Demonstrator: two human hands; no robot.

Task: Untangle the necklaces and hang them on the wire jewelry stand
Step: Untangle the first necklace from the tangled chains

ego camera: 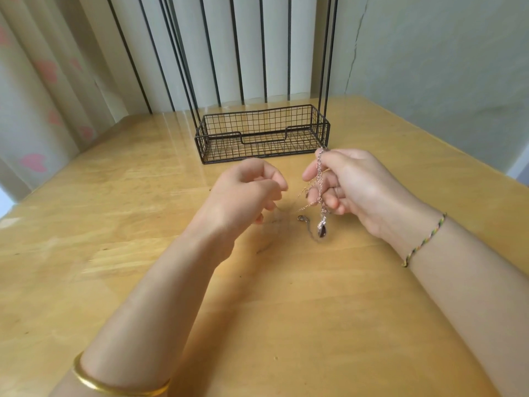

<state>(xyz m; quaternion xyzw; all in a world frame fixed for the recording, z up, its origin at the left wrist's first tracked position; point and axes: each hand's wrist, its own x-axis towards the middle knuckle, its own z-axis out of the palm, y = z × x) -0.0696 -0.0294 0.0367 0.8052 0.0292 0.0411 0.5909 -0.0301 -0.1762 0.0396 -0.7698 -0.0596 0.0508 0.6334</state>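
The smooth gold bangle (pixel 114 382) on my left forearm is nearest, low at the left, over the glossy, pale wooden table (pixel 114 196). Further in, my left hand (pixel 243 193) has its fingers curled; a hair-thin strand seems to run from them, but it is too faint and blurred to say whether I am pinching it. Just to its right, apart from that hand, the necklaces (pixel 317 193) hang as a twisted, rose-coloured bundle of fine chain, long axis near upright. A small round clasp (pixel 301 218) dangles at its left, and a dark teardrop pendant (pixel 322 230) hangs at the bottom, close above the table. My right hand (pixel 352 184) grips the top of the bundle between thumb and curled fingers; a thin woven bracelet (pixel 423 242) circles that wrist. The black wire jewelry stand (pixel 262 133) sits beyond both hands, its grid basket base nearest my right one, its thin uprights rising out of view. So I judge that hanging means lifting far and up.
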